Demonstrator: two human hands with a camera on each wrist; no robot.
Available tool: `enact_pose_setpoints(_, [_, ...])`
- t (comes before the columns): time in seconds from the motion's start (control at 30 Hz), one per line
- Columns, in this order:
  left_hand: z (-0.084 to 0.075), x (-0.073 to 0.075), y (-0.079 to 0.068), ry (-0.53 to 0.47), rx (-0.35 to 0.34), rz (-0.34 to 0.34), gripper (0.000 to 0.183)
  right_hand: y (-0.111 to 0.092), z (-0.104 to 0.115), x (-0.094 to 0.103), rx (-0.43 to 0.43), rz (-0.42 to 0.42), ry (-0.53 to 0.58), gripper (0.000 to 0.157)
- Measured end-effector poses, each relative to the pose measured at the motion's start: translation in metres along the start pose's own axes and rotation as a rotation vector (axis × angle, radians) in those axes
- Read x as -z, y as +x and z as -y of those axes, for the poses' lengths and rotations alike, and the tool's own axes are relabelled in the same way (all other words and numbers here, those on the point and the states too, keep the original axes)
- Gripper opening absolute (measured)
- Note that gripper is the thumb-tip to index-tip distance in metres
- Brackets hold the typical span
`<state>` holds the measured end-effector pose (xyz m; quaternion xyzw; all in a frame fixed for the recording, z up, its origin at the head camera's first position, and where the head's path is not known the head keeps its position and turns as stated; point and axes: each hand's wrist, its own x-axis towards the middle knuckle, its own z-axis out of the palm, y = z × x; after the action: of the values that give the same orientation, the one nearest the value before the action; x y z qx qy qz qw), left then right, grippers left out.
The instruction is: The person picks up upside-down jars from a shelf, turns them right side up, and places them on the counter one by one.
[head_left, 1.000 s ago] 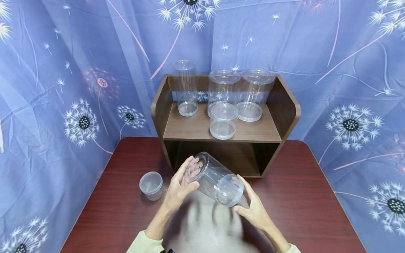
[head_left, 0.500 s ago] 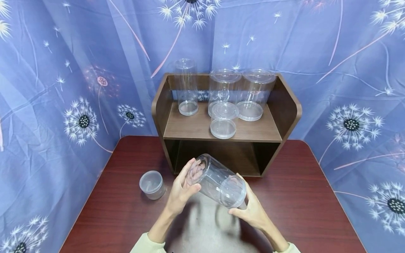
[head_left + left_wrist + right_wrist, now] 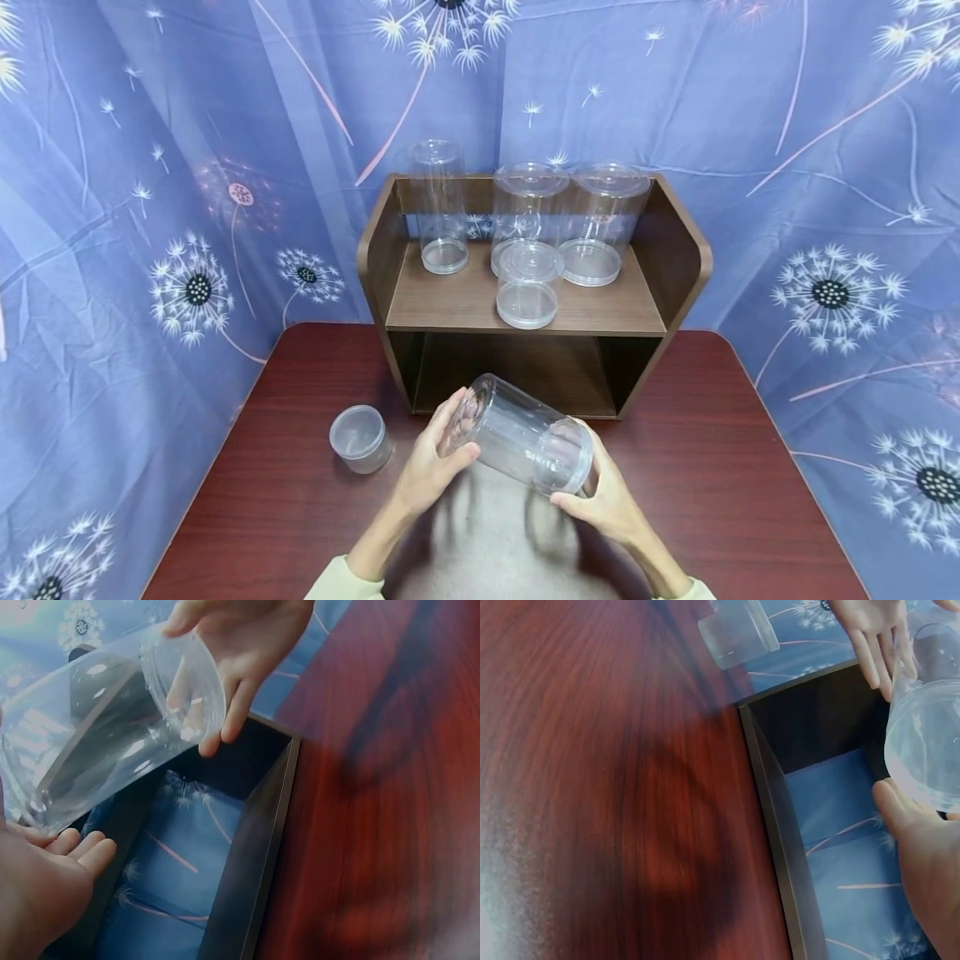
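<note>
A large clear plastic jar [image 3: 517, 433] is held tilted on its side above the table, in front of the shelf. My left hand [image 3: 433, 462] grips its left end, thumb on the near side and fingers behind. At the lower right end my right hand [image 3: 607, 492] grips the jar around its rimmed end. The left wrist view shows the same jar [image 3: 97, 727] spanning both hands, and it looks see-through with nothing visible inside. In the right wrist view the rimmed end [image 3: 930, 750] rests against the right thumb.
A small clear round tub [image 3: 360, 440] stands on the red-brown table [image 3: 712, 467] to the left. Behind is a brown two-level shelf [image 3: 450, 312]. On top stand a tall narrow jar [image 3: 442, 217], two wide jars [image 3: 600, 225] and a short jar [image 3: 528, 287].
Both hands have moved the jar slightly down and to the right, and it lies a little nearer level. The right hand's grip has shifted around the rimmed end. The shelf jars and tub stay put.
</note>
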<state>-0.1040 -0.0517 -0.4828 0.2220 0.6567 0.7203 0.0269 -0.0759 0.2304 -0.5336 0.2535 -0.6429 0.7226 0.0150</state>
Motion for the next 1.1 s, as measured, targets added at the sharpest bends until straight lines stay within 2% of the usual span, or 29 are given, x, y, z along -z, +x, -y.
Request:
enact_pose_setpoints(0.07, [-0.001,0.002,0.001,0.096,0.014,0.002,0.078,0.000,0.000,0.002,0.010,0.003,0.011,0.099])
enact_pose_setpoints(0.17, [-0.002,0.005,0.004,0.182,-0.011,0.014,0.077,0.000,0.001,0.004,0.030,0.005,0.017,0.099])
enact_pose_setpoints(0.33, [-0.004,0.009,0.007,0.232,-0.066,0.032,0.079,-0.002,0.005,0.008,0.014,-0.016,0.017,0.101])
enact_pose_setpoints(0.5, [-0.010,0.018,0.012,0.289,-0.147,0.013,0.077,-0.004,0.010,0.012,-0.019,-0.037,-0.016,0.100])
enact_pose_setpoints(0.73, [-0.036,0.039,0.024,0.350,-0.218,-0.119,0.073,-0.010,0.015,0.024,-0.028,-0.043,-0.025,0.102])
enact_pose_setpoints(1.1, [-0.093,0.073,0.047,0.333,-0.294,-0.382,0.068,-0.017,0.030,0.046,-0.047,-0.097,-0.140,0.103])
